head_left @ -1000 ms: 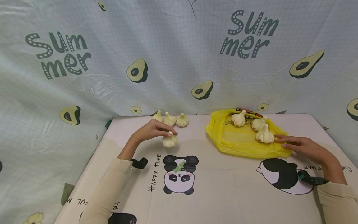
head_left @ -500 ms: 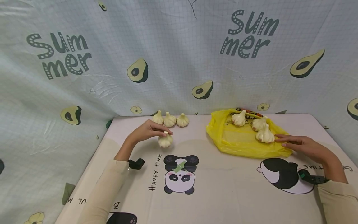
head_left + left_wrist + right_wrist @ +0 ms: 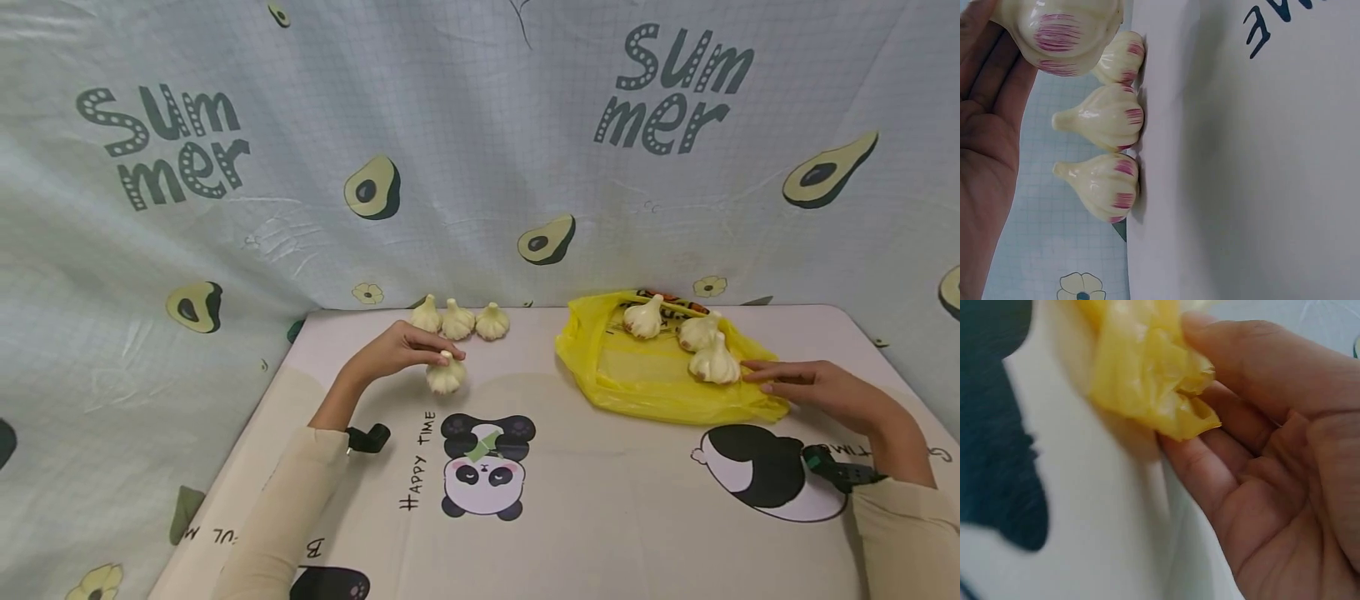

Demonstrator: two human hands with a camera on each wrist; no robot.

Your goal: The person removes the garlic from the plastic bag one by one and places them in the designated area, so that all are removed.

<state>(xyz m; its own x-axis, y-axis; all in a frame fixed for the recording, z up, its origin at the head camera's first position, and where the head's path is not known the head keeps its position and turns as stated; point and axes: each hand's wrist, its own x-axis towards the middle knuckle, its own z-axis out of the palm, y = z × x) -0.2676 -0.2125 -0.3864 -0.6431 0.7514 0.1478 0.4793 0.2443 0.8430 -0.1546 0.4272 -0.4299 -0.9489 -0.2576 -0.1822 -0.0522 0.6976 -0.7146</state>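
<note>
My left hand (image 3: 408,347) pinches a glossy cream garlic bulb (image 3: 446,377) by its neck, held upright in front of a row of garlic bulbs. Pink streaks mark the held bulb in the left wrist view, where it is cut off at the top. The row has three bulbs, among them the right one (image 3: 492,322), standing at the table's far edge. At the right, a yellow plastic bag (image 3: 637,392) lies with three garlic bulbs on it, the nearest (image 3: 715,363) close to my right fingertips. My right hand (image 3: 832,392) holds the bag's crumpled right edge (image 3: 1147,369) between thumb and fingers.
A pale cloth with panda prints (image 3: 483,483) covers the table (image 3: 585,517). Behind the table hangs a curtain (image 3: 450,108) with avocado and lettering prints, close to the row of bulbs and the bag.
My left hand has shifted slightly to the left with the garlic bulb, then stays nearly still. My right hand stays at the bag's edge.
</note>
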